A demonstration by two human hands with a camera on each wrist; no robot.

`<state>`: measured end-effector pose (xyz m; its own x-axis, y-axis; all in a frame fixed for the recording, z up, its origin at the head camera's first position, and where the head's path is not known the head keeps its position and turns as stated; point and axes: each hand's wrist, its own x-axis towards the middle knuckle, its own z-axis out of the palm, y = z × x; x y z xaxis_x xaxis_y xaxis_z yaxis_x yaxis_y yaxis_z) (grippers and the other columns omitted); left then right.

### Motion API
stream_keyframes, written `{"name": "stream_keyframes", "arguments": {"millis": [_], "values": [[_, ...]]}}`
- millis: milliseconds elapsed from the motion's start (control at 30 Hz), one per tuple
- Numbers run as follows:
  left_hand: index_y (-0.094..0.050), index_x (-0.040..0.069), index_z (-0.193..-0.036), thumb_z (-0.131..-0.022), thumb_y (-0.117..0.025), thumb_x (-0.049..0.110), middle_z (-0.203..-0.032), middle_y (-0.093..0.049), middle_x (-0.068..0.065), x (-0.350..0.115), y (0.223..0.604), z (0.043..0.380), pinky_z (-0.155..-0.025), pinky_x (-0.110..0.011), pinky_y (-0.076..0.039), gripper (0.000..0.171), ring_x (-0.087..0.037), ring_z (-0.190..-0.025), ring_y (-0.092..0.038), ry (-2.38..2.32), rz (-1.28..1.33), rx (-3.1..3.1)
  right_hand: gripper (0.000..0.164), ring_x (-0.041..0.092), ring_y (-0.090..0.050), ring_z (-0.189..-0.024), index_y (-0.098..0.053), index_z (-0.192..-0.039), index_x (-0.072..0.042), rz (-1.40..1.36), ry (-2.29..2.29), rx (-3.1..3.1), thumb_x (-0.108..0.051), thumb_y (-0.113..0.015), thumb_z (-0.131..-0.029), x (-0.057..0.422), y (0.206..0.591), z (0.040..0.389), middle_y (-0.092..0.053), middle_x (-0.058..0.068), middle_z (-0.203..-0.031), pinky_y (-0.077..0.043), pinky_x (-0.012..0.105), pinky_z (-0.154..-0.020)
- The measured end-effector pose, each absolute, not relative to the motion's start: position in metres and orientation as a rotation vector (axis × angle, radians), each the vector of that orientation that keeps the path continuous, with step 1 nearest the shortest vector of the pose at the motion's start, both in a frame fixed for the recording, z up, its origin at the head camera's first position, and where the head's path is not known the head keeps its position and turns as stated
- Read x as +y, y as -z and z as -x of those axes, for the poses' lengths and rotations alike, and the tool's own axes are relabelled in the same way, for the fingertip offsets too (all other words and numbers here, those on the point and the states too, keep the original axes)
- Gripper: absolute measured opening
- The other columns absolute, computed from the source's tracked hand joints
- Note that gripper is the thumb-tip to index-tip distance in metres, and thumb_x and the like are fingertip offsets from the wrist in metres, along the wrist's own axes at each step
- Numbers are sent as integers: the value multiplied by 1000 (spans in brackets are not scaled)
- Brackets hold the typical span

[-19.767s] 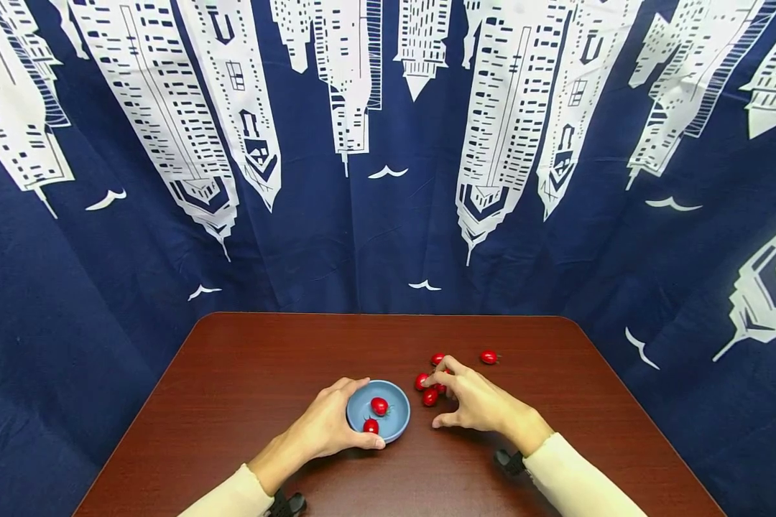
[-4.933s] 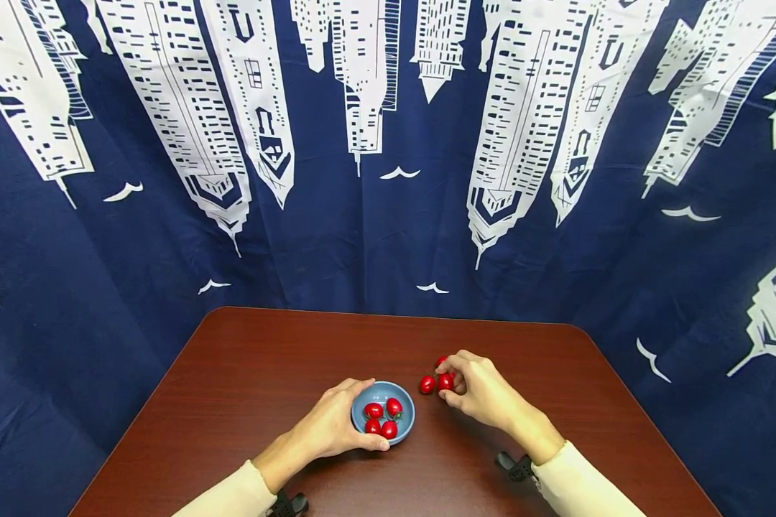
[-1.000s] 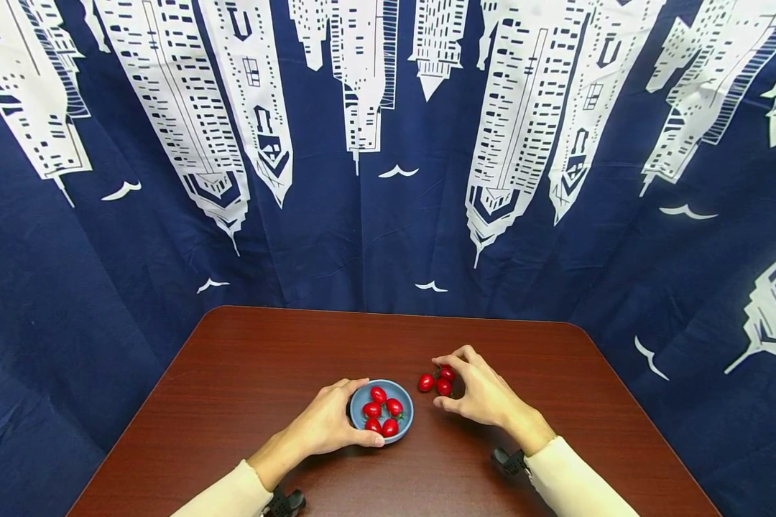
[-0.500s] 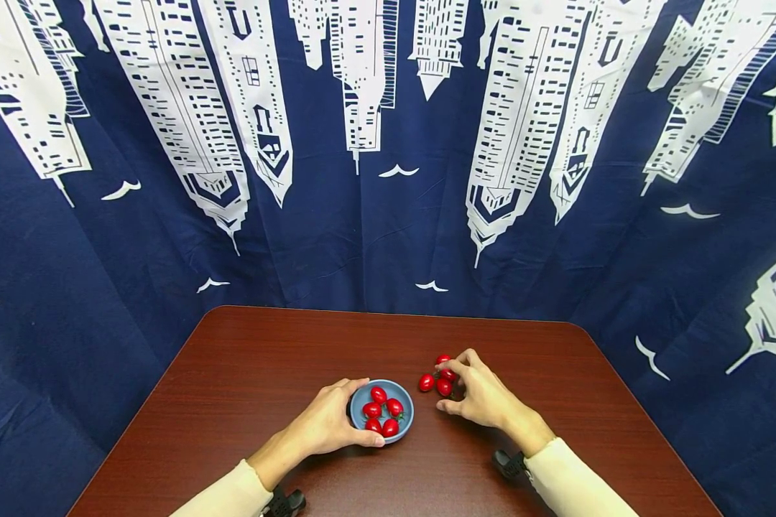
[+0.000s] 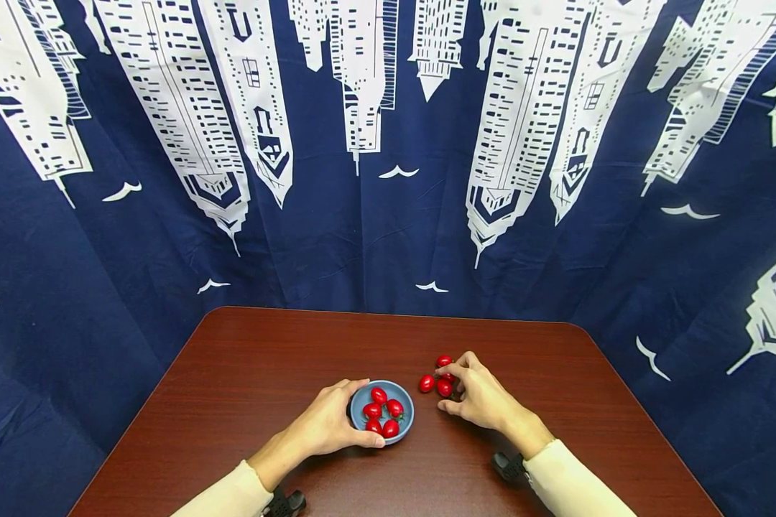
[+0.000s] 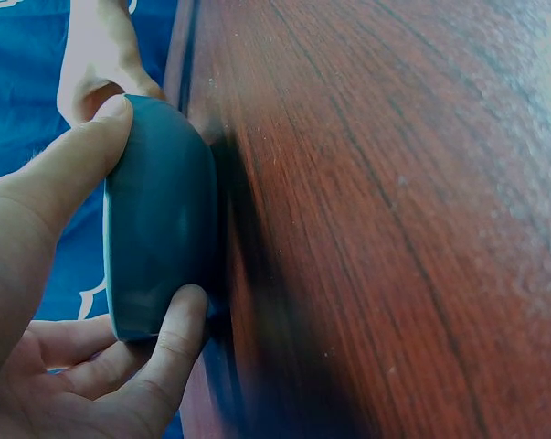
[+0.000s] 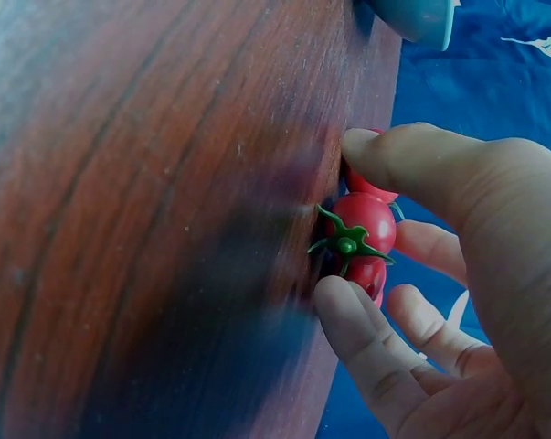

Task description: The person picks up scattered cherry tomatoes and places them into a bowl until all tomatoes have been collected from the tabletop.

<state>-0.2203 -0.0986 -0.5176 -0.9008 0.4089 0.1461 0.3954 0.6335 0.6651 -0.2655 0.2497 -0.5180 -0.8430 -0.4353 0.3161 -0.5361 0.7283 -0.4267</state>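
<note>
My left hand point(image 5: 333, 422) grips the side of a small blue bowl point(image 5: 406, 431), thumb toward the near rim and fingers round the far side. Several cherry tomatoes point(image 5: 394, 408) lie inside it. In the left wrist view the bowl point(image 6: 161, 219) shows its outer wall, with fingertips under and beside it. Right of the bowl, my right hand point(image 5: 481, 396) is poised over several loose cherry tomatoes point(image 5: 427, 383) on the table. In the right wrist view, a tomato with a green calyx point(image 7: 362, 221) sits between the spread thumb and fingers, seemingly ungripped. One tomato is partly hidden by fingers.
The brown wooden table point(image 5: 265, 359) has rounded far corners. Behind it hangs a dark blue cloth point(image 5: 323, 244) with white buildings printed upside down. Dark wrist devices point(image 5: 509, 465) sit at both sleeves.
The bowl has gone from two tomatoes to several, and the lone tomato at far right is gone. Within the last second, my right hand shifts slightly toward me, uncovering the back tomato.
</note>
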Motion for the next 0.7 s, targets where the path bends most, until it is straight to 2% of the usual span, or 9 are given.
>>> {"name": "stream_keyframes", "arguments": {"millis": [433,700], "values": [[-65,2,-162,-75,-109,55,-143,-77,-13,-99,518,220,-115,-61,-60,111,-35,-134,-69,-1144,-691,2826,39,10,-69,-80,-83,-118,-4,-800,-733,-2724,-8,-102,-84,249,522,267,-65,9,-109,-59,18,-73],[-65,3,-161,-76,-109,56,-141,-77,-13,-99,518,220,-112,-58,-62,110,-32,-131,-69,-1136,-695,2823,28,5,-66,-74,-81,-104,-6,-899,-692,-2630,-3,-100,-83,249,525,268,-68,4,-97,-56,17,-68]]}}
